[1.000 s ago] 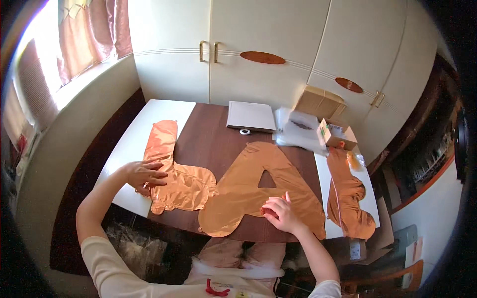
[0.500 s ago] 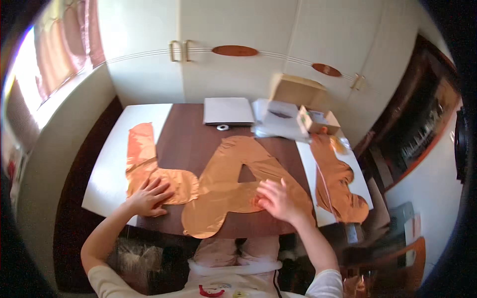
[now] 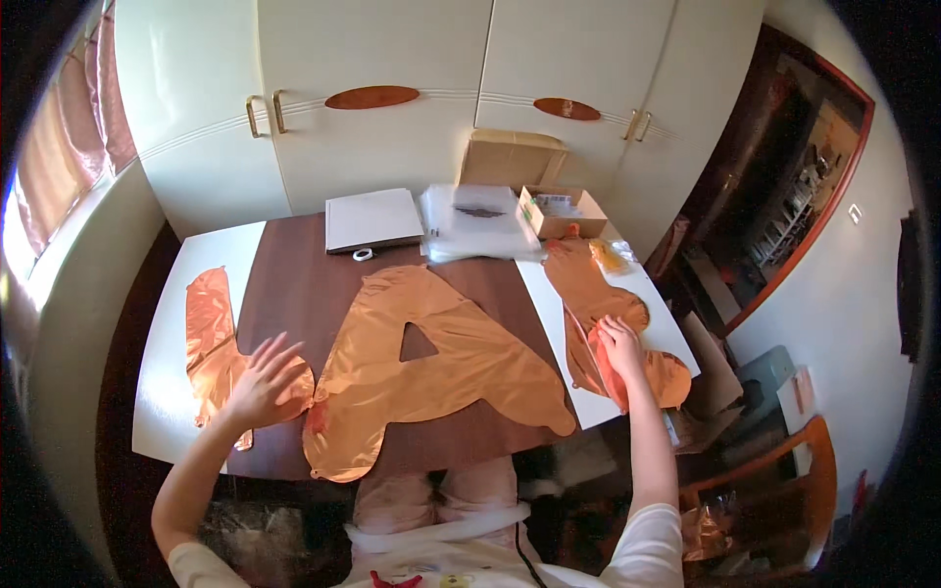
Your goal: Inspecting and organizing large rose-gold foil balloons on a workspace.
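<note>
Three flat, copper-orange foil shapes are lying across a table, spanning the middle of the frame from left to right. The large middle shape [image 3: 431, 380], resembling a capital A with a triangular hole, is lying at the centre, between the person's two hands and touched by neither. The left shape [image 3: 209, 323] is lying at middle left, partly under the left hand [image 3: 260, 387], its upper arm extending beyond the fingertips. That hand is holding nothing; its fingers are spreading wide over the foil, though whether it is touching is hard to tell. The right shape [image 3: 613, 302], narrow and lobed, is lying at middle right, running above and to both sides of the right hand [image 3: 619, 348]. The right fingers are curving down onto its foil; whether they are gripping it cannot be told.

The table [image 3: 284, 284] is showing a dark brown centre between white ends. Along its far edge, a flat pale rectangular object [image 3: 372, 218], a white ring [image 3: 364, 255], clear plastic sleeves [image 3: 480, 235] and an open cardboard box [image 3: 578, 221] are sitting. White cabinets [image 3: 382, 49] are filling the top, a pinkish curtain [image 3: 83, 118] is hanging upper left, and a wooden chair [image 3: 821, 490] is standing lower right.
</note>
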### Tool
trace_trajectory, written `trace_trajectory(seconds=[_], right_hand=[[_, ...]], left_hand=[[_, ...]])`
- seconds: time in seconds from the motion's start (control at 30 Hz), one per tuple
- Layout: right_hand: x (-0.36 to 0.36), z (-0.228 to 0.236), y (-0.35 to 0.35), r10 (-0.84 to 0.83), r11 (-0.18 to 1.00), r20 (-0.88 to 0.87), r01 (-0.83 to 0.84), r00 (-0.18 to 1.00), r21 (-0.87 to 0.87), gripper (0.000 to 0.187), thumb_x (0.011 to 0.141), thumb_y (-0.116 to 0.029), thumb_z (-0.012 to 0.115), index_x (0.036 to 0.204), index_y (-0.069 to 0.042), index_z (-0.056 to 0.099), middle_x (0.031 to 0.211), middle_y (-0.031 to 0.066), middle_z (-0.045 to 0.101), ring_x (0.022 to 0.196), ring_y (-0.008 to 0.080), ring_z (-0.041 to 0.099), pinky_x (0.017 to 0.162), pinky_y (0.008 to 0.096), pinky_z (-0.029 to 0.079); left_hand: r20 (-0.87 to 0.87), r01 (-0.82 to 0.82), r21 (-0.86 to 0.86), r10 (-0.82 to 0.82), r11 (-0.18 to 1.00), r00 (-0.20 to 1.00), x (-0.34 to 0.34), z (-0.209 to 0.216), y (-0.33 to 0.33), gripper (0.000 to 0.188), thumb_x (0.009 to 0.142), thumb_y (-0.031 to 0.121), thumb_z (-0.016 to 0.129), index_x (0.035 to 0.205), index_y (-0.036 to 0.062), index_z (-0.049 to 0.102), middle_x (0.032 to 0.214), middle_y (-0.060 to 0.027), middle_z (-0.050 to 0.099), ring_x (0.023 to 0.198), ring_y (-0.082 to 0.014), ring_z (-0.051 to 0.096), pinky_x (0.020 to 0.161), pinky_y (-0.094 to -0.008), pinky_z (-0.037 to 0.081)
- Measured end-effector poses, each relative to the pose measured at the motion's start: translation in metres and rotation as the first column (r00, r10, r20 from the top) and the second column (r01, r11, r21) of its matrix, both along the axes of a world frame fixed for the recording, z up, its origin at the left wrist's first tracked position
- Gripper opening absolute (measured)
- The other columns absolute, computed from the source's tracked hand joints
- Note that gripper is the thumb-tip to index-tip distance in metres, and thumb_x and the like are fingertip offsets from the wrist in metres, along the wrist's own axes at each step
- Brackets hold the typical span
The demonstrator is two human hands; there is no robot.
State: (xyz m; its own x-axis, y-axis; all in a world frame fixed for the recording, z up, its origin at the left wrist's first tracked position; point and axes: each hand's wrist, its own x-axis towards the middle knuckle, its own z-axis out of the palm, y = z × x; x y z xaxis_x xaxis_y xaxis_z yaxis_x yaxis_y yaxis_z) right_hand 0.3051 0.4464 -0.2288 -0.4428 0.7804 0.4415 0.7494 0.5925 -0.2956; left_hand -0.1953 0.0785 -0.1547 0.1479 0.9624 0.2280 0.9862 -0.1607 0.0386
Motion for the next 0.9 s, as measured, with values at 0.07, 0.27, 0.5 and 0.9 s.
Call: trace_trajectory(seconds=[0.07, 0.27, 0.5, 0.9], right_hand=[[-0.007, 0.005, -0.005, -0.012, 1.000, -0.015, 0.013, 1.000, 0.025, 0.025, 0.082, -0.019, 0.056, 0.101, -0.006, 0.064, 0.108, 0.0129, 0.060, 0.105, 0.0306, 0.053, 0.091, 0.0361, 0.042], [-0.010, 0.005, -0.005, -0.019, 0.994, -0.173, 0.038, 0.985, 0.104, 0.013, 0.077, -0.016, 0.060, 0.078, -0.004, 0.064, 0.083, 0.0110, 0.064, 0.081, 0.0274, 0.060, 0.073, 0.0360, 0.047], [0.003, -0.001, 0.000, -0.078, 0.994, -0.480, 0.029, 0.874, -0.109, 0.013, 0.081, -0.013, 0.058, 0.082, -0.001, 0.063, 0.074, 0.0106, 0.064, 0.069, 0.0184, 0.062, 0.062, 0.0288, 0.047], [-0.002, 0.000, -0.004, -0.083, 0.992, -0.575, 0.011, 0.814, -0.127, 0.015, 0.082, -0.014, 0.058, 0.084, 0.000, 0.064, 0.071, 0.0082, 0.064, 0.067, 0.0132, 0.060, 0.062, 0.0262, 0.046]], left_hand=[[-0.052, 0.126, 0.034, -0.125, 0.991, 0.991, 0.030, 0.007, 0.040, 0.050, 0.070, 0.032, 0.065, 0.114, 0.0103, 0.054, 0.134, -0.0132, 0.037, 0.129, -0.0337, 0.025, 0.105, -0.0497, 0.020], [0.104, 0.382, 0.207, -0.409, 0.901, 0.907, 0.152, 0.001, 0.168, 0.040, 0.077, 0.032, 0.059, 0.110, 0.0102, 0.056, 0.130, -0.0119, 0.042, 0.125, -0.0307, 0.033, 0.101, -0.0481, 0.027], [0.775, 0.255, -0.027, -0.142, 0.966, 0.616, 0.289, -0.020, 0.274, 0.032, 0.080, 0.034, 0.056, 0.086, 0.0045, 0.064, 0.077, -0.0180, 0.062, 0.075, -0.0333, 0.060, 0.072, -0.0385, 0.048], [0.831, -0.051, -0.143, 0.148, 0.988, 0.537, 0.363, -0.064, 0.344, 0.034, 0.069, 0.034, 0.066, 0.080, 0.0016, 0.064, 0.077, -0.0195, 0.063, 0.075, -0.0319, 0.062, 0.068, -0.0384, 0.049]])
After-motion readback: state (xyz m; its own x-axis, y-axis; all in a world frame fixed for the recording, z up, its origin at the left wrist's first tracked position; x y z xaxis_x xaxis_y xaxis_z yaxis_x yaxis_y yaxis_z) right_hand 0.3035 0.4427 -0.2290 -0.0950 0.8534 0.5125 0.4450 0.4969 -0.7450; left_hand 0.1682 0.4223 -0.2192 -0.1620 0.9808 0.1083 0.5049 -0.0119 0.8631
